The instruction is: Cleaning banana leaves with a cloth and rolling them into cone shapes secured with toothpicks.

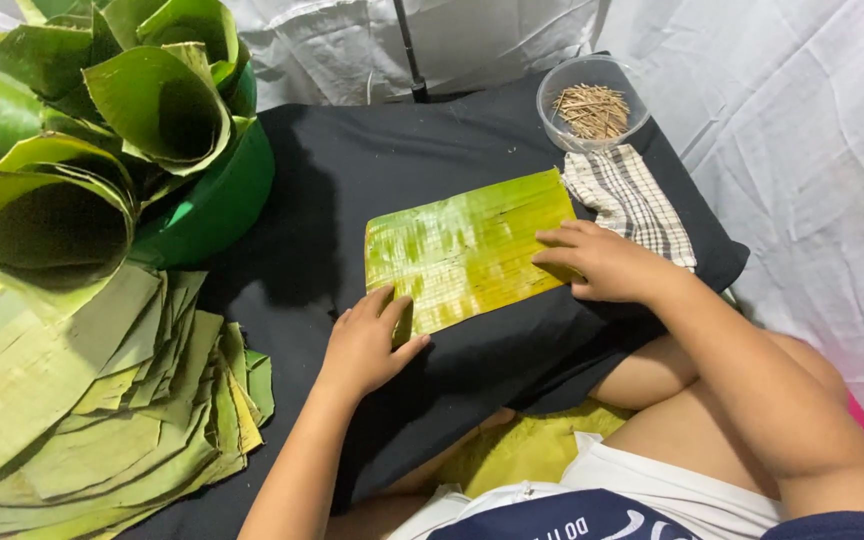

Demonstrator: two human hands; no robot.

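Green and yellow, the flat leaf piece (467, 252) lies on the black cloth (332, 180) under both hands: left hand (367, 345) presses its near corner, right hand (602, 262) its far end, fingers flat, gripping nothing. It is not yet folded; sticks in the bowl (593, 102) lie untouched, and a stack of cut leaves (92, 400) waits.

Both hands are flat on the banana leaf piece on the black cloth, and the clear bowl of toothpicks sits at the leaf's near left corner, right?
Not quite. The head view shows the clear bowl of toothpicks at the far right, beyond the checked cloth. The rest holds: the left hand and right hand press flat on the banana leaf piece on the black cloth.
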